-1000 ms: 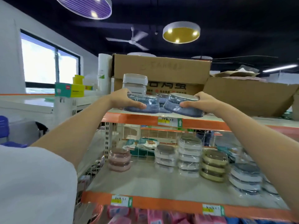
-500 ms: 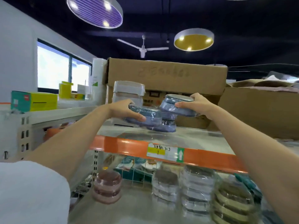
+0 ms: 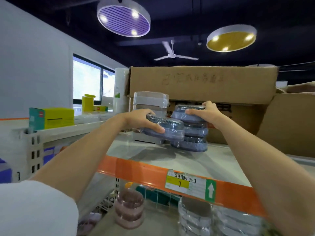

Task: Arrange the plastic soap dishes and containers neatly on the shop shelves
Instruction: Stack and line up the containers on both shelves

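Left hand [image 3: 136, 120] fingers curled round oval blue-grey soap dish [image 3: 167, 129] in glossy crinkled wrap, held above top shelf [image 3: 213, 160] beside stack [image 3: 196, 135] of same smooth plastic dishes, right hand [image 3: 204, 113] fingers clamped on top dish [image 3: 185, 114] of stack.

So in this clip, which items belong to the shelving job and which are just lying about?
Job:
left hand gripping a blue soap dish
right hand gripping the top dish of the blue stack
top shelf
pink containers below

Lying about:
cardboard box
yellow box
ceiling fan
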### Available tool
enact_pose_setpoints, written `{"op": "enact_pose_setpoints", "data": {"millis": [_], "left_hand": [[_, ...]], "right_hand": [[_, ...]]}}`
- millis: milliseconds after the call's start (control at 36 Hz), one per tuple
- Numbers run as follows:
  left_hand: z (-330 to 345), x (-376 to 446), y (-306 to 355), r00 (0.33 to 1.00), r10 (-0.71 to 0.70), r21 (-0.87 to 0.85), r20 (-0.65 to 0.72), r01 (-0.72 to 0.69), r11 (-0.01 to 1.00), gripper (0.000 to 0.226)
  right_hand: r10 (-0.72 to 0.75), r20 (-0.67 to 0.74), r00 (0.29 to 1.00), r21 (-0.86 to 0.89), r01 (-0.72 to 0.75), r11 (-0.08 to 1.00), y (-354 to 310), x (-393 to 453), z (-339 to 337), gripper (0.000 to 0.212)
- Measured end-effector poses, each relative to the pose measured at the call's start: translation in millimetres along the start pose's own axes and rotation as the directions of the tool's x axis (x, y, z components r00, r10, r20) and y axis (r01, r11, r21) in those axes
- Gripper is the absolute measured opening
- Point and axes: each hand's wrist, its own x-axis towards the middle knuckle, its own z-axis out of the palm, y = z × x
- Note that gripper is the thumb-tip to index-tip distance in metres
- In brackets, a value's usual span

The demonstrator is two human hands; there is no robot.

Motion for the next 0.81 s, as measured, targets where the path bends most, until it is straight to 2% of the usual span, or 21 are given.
{"op": "enact_pose_setpoints", "data": {"millis": [111, 222, 278, 361, 389, 472, 528, 611, 639, 722, 806], "left_hand": [[1, 1, -2, 1.0, 0.008, 0.007, -0.001, -0.008, 1.0, 0.055], [4, 2, -2, 0.999, 0.024, -0.005, 0.021, -0.024, 1.0, 0.031], [6, 2, 0, 0.999, 0.023, 0.003, 0.022, -0.023, 1.0, 0.038], [8, 3, 4, 0.999, 0.034, 0.032, 0.026, -0.035, 0.999, 0.074], [10, 4, 5, 0.999, 0.043, 0.033, 0.034, -0.044, 0.999, 0.078], [17, 5, 11, 0.997, 0.062, 0.004, 0.055, -0.062, 0.998, 0.069], [22, 5, 15, 0.995, 0.084, 0.0, 0.061, -0.084, 0.996, 0.071], [33, 4, 25, 0.991, 0.104, -0.003, 0.088, -0.104, 0.995, 0.06], [37, 5, 29, 0.991, 0.103, 0.008, 0.082, -0.104, 0.995, 0.064], [49, 11, 40, 0.99, 0.109, 0.053, 0.088, -0.114, 0.992, 0.104], [63, 12, 57, 0.984, 0.133, 0.065, 0.121, -0.141, 0.988, 0.098]], "right_hand": [[0.03, 0.006, 1.0, 0.071, -0.03, 0.997, 6, 6, 4, 0.1], [0.038, 0.014, 0.999, 0.108, -0.039, 0.993, 11, 8, 2, 0.096], [0.033, 0.025, 0.999, 0.113, -0.035, 0.993, 13, 7, 2, 0.095], [0.033, 0.042, 0.999, 0.116, -0.038, 0.993, 15, 4, 0, 0.1], [0.033, 0.039, 0.999, 0.102, -0.036, 0.994, 15, 2, -2, 0.103], [0.02, 0.022, 1.0, 0.051, -0.021, 0.998, 20, -7, -12, 0.108], [-0.006, 0.004, 1.0, 0.004, 0.006, 1.0, 26, -16, -20, 0.106], [-0.038, -0.038, 0.999, -0.069, 0.035, 0.997, 36, -32, -34, 0.099], [-0.042, -0.043, 0.998, -0.087, 0.038, 0.995, 39, -37, -39, 0.096], [-0.04, -0.008, 0.999, -0.162, 0.039, 0.986, 50, -55, -50, 0.093], [-0.042, 0.044, 0.998, -0.256, 0.052, 0.965, 60, -74, -56, 0.083]]}}
